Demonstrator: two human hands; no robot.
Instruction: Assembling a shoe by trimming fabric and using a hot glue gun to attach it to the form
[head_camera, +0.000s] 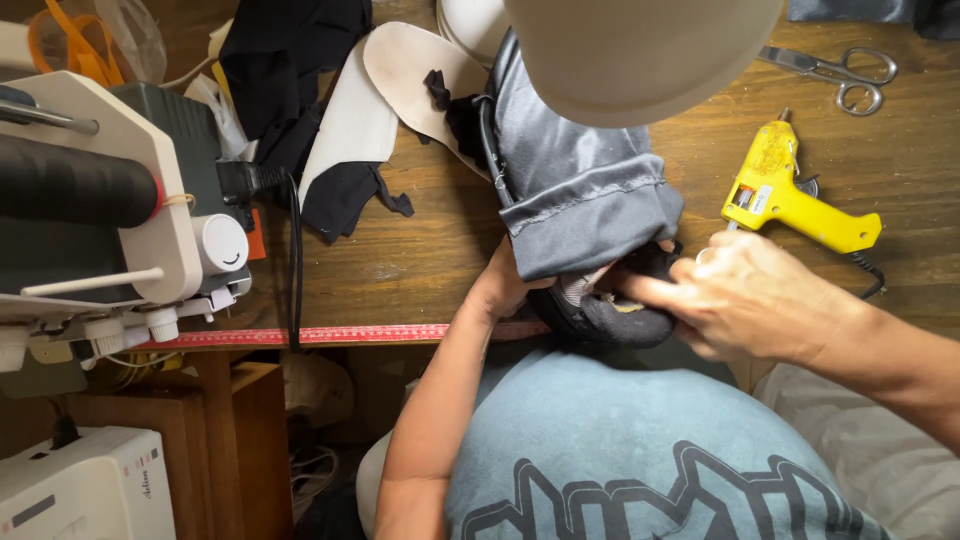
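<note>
Two hands: both on the dark shoe piece (610, 315), centre frame.
Right hand (755, 295): grip pinching its right end.
Left hand (500, 285): at its left end, fingers hidden, grip cannot be told.
Long axis: left-right.

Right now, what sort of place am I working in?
Probably a small sewing or shoe-making workshop. A sewing machine stands on the wooden bench, with a yellow glue gun, scissors and cut insoles nearby, and both hands work dark fabric.
</note>
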